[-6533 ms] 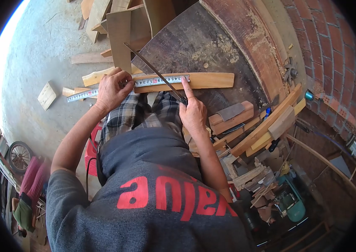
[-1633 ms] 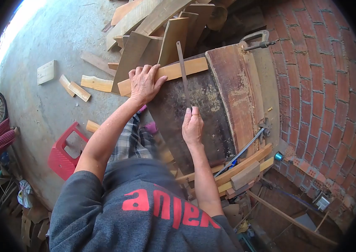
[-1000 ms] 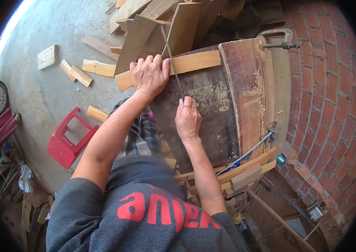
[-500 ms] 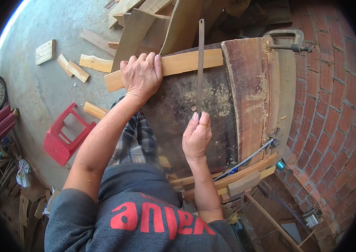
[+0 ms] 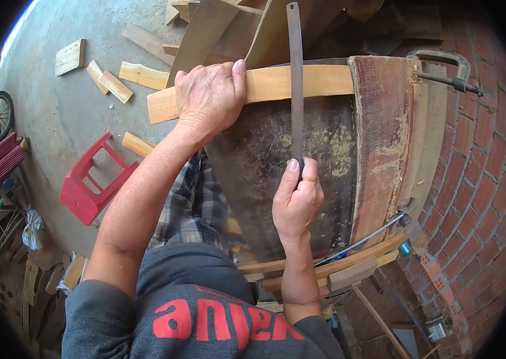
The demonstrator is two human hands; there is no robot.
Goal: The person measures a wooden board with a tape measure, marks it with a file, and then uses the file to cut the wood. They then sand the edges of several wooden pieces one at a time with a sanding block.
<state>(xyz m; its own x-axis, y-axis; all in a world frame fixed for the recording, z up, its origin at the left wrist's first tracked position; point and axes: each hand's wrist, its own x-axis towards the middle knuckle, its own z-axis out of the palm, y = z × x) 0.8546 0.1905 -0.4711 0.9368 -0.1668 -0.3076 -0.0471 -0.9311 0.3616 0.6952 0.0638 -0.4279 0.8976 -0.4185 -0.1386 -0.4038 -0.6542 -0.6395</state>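
My left hand [image 5: 210, 99] is closed over the far edge of a pale, slightly curved wooden plank [image 5: 327, 80], gripping its left part. In my right hand [image 5: 298, 200] is a long, narrow metal strip with a hole at its tip, which looks like a hacksaw blade [image 5: 296, 66]. My fist wraps its dark grip end, thumb on top. The strip points away from me and crosses over the plank right of my left hand. The plank's right end meets a thick reddish board [image 5: 381, 119] on the dark, worn bench top [image 5: 271, 155].
A C-clamp [image 5: 459, 69] grips the bench's far right corner beside a brick wall [image 5: 474, 197]. Wood offcuts [image 5: 136, 75] lie on the floor at left, near a red plastic stool [image 5: 82, 194]. Large boards [image 5: 205, 30] lean beyond the bench. Strips of wood [image 5: 348, 272] lie at the near side.
The hacksaw blade and my right hand have moved right in the view, its tip reaching farther up. The surroundings shift too as my head turns; my left hand keeps its hold on the plank.
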